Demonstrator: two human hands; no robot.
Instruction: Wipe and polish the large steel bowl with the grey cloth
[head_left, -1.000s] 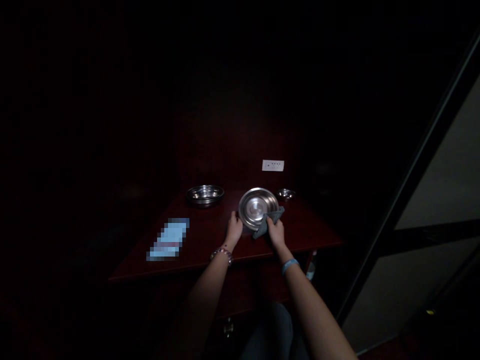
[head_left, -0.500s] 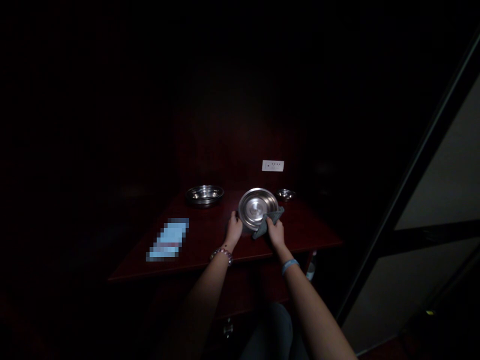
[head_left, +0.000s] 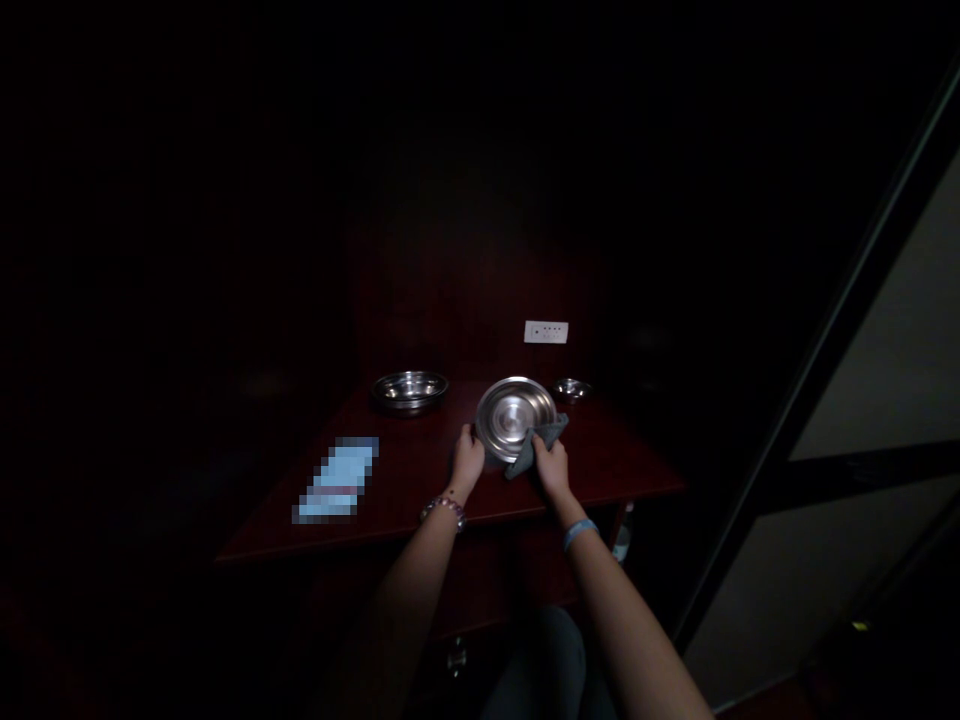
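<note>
A shiny steel bowl (head_left: 510, 412) is tilted toward me above the dark red desk (head_left: 420, 465). My left hand (head_left: 469, 460) is closed on the bowl's left rim; some of its fingers are hidden behind the metal. At the lower right rim, my right hand (head_left: 552, 463) is closed round a grey-green cloth (head_left: 525, 455), which is folded over the edge of the bowl. Beyond the left hand sits a stack of steel bowls (head_left: 409, 392). A smaller steel bowl (head_left: 572, 390) rests just behind the held one, on the right.
A blurred-out light blue flat item (head_left: 339, 482) lies on the desk's left side. On the back wall is a white socket panel (head_left: 546, 332). Below the desk's right edge stands a clear bottle (head_left: 623, 533). My knee (head_left: 551, 650) is under the desk front.
Almost nothing differs. The bowl's left side has shifted very slightly, while both hands keep their places and grip.
</note>
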